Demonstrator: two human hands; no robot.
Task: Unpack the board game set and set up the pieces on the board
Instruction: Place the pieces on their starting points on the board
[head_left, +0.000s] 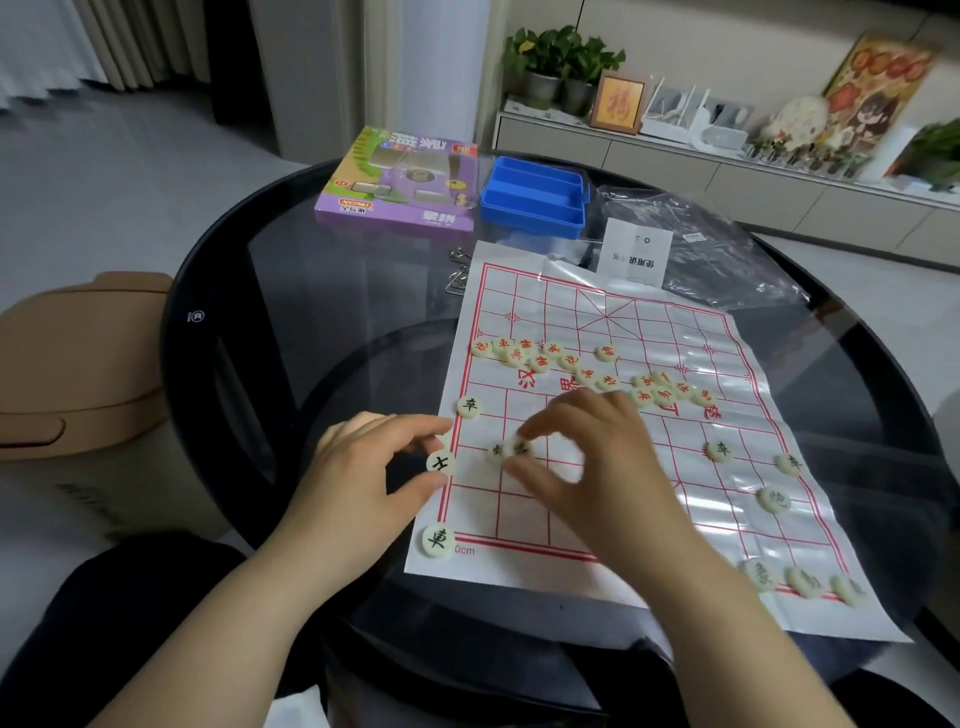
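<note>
Black side going out on the board (649, 332), spread flat on the desk.
The left hand (363, 467) pinches one black piece (440, 462) at the board's left edge. The right hand (582, 447), fingers curled, closes on two black pieces (511, 448) on the grid. Red pieces (587, 369) lie heaped mid-board. Next, likely: seat each piece squarely on its intersection.

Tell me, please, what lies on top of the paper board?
Red-lettered pieces clustered mid-board, black-lettered pieces spaced on the near half, a white leaflet overlapping the far edge. The right hand hides some squares.

Cream disc pieces (721, 450) lie scattered on the red-gridded board (597, 312).
</note>
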